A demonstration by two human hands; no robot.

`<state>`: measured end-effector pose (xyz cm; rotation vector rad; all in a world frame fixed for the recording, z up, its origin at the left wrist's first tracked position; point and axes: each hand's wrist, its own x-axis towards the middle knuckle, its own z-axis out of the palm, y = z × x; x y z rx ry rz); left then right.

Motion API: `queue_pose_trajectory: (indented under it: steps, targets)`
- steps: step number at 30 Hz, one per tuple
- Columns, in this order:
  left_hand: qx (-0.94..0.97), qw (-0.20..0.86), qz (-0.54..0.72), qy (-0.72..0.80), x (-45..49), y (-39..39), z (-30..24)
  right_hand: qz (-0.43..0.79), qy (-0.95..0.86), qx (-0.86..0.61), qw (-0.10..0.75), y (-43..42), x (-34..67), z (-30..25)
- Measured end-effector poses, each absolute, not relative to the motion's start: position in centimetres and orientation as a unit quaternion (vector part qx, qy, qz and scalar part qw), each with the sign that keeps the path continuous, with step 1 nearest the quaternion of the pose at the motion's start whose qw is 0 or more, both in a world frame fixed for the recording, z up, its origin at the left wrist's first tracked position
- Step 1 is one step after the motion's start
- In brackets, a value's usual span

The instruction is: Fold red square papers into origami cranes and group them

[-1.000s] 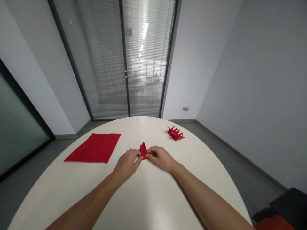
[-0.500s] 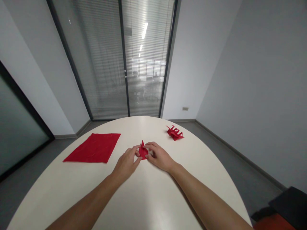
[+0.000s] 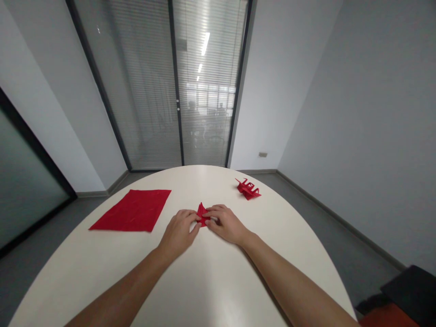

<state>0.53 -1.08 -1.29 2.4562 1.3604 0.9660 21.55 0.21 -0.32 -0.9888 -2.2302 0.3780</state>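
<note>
A small folded red paper piece [image 3: 201, 213] lies on the white round table [image 3: 211, 281], pointed tip away from me. My left hand [image 3: 179, 231] pinches its left side with curled fingers. My right hand [image 3: 225, 222] presses its fingers over the right side and top of the piece, covering part of it. Both hands meet at the paper in the middle of the table.
A flat red paper square [image 3: 133, 210] lies to the left. Several finished red folded figures [image 3: 248, 188] sit at the back right. Glass doors with blinds stand behind the table. A dark chair [image 3: 402, 295] shows at the lower right.
The paper's tip has been pressed lower between the fingers. My right hand moved over the top of the piece, and my left hand closed in against it.
</note>
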Motion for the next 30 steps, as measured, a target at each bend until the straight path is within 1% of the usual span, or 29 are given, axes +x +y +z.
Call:
queue_pose_trajectory:
  steps: [6,10,13,18,22,26,30]
  targets:
    - [0.805,0.093,0.325,0.486,0.5,-1.0,-1.6,0.223,-0.804,-0.432,0.343,0.4,21.1,-0.9]
    - [0.798,0.09,0.331,0.496,0.5,-0.9,-1.9,0.287,-0.759,-0.454,0.369,0.6,20.8,-1.5]
    - [0.785,0.106,0.344,0.504,0.6,-0.9,-2.1,0.333,-0.729,-0.452,0.392,0.5,20.5,-1.6]
    - [0.766,0.17,0.365,0.501,0.6,-0.7,-2.2,0.364,-0.713,-0.425,0.423,0.3,20.3,-1.3]
    - [0.768,0.198,0.378,0.478,0.6,-0.6,-2.0,0.398,-0.687,-0.414,0.445,0.2,20.1,-1.3]
    - [0.772,0.178,0.392,0.467,0.7,-0.6,-1.7,0.431,-0.653,-0.415,0.465,0.1,19.9,-1.3]
    - [0.787,0.154,0.383,0.459,0.7,-0.8,-1.4,0.411,-0.663,-0.401,0.48,0.1,19.9,-1.1]
